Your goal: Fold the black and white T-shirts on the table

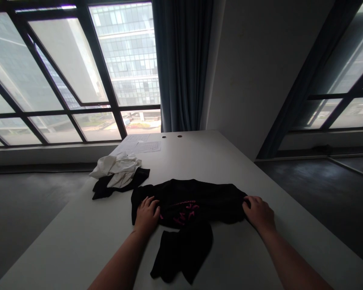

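A black T-shirt [211, 199] with pink lettering and a pink print lies spread sideways across the table, its outline uneven. One black part of it, perhaps a sleeve, stretches toward me below the print. My left hand [148, 213] rests on the shirt's left end, fingers apart and laid over the cloth. At the opposite end, my right hand [260, 213] has its fingers bent around the shirt's right edge, with thumb and fingertips on the fabric. Whatever cloth is under the right palm is hidden.
The white table [196, 153] runs away from me toward a blue curtain [181, 64] and windows. Crumpled white cloth [117, 167] lies on a black cloth [101, 188] at the left edge. Behind them are paper sheets [148, 146] and two round table fittings [179, 136].
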{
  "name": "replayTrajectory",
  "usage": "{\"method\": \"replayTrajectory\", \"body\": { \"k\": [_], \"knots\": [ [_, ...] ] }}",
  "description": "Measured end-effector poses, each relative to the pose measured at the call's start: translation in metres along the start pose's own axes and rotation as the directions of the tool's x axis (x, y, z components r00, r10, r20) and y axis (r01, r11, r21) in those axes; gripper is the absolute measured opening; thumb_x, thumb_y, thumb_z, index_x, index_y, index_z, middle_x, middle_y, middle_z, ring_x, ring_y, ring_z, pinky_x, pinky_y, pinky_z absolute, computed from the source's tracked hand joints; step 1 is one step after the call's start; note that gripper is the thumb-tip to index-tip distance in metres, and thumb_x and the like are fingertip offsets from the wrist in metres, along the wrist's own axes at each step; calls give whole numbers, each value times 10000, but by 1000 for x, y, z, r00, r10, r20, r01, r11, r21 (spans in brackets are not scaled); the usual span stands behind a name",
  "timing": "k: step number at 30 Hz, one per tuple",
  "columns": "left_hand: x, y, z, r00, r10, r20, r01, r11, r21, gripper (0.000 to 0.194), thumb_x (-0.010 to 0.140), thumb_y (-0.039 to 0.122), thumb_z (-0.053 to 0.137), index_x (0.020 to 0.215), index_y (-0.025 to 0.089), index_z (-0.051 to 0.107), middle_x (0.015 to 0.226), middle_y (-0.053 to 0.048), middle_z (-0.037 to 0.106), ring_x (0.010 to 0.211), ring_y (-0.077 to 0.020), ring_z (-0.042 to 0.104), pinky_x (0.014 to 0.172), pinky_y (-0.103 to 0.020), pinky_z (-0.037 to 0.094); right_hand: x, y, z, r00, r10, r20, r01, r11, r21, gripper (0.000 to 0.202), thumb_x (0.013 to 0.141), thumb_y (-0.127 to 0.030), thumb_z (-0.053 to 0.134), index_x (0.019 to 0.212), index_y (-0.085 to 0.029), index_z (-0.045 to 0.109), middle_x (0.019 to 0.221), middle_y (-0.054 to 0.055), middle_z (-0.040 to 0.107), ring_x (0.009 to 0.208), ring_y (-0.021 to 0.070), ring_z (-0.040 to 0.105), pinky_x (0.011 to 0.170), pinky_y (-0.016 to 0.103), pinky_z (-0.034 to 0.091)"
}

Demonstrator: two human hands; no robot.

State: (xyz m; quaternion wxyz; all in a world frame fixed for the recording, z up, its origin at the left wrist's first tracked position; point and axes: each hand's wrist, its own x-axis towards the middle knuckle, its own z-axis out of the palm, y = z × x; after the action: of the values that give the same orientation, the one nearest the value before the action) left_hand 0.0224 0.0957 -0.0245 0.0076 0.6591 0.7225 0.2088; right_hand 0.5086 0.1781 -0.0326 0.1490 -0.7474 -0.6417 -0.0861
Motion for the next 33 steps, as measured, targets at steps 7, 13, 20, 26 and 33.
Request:
{"method": "replayTrajectory", "body": {
  "k": [7,13,20,26,33],
  "knots": [
    [0,0,0,1000,-8,21,8,1000,2,342,976,311,535,1257,277,727,1488,-58,612,1472,-313,449,1211,-531,359,0,1,1,1000,0,7,0,1000,10,344,960,-346,496,1161,-210,739,1252,124,671,1036,290,642,857,399,480],
    [0,1,-2,999,-14,39,14,1000,3,341,981,317,531,1258,284,727,1501,-52,602,1486,-307,430,1214,-518,352,-1,-3,-3,1000,10,25,-11,999,32,356,949,-336,498,1175,-203,740,1266,136,667,1063,293,631,890,412,480],
    [-3,12,-12,999,-24,21,22,997,72,367,978,316,522,1290,301,717,1488,-64,610,1410,-308,493,1129,-501,405,-14,-23,-19,992,-31,-124,27,999,-36,364,975,-307,434,1160,-208,731,1350,153,627,1246,359,537,1147,702,231],
    [-11,23,-17,985,165,39,-169,980,109,388,1025,345,474,1340,326,699,1522,-50,586,1434,-296,480,1239,-510,270,-34,-67,-30,893,-448,-43,450,887,104,442,1024,-322,383,1321,-228,698,1486,138,571,1431,310,447,1270,614,57],
    [10,25,-15,973,152,172,-177,974,142,493,1069,447,407,1519,313,556,1572,-83,538,1343,-298,574,1122,-448,432,10,-118,-15,718,-481,502,389,877,284,580,1044,-501,403,1572,-281,498,1706,127,309,1560,340,303,1251,558,241]
  ]
}}
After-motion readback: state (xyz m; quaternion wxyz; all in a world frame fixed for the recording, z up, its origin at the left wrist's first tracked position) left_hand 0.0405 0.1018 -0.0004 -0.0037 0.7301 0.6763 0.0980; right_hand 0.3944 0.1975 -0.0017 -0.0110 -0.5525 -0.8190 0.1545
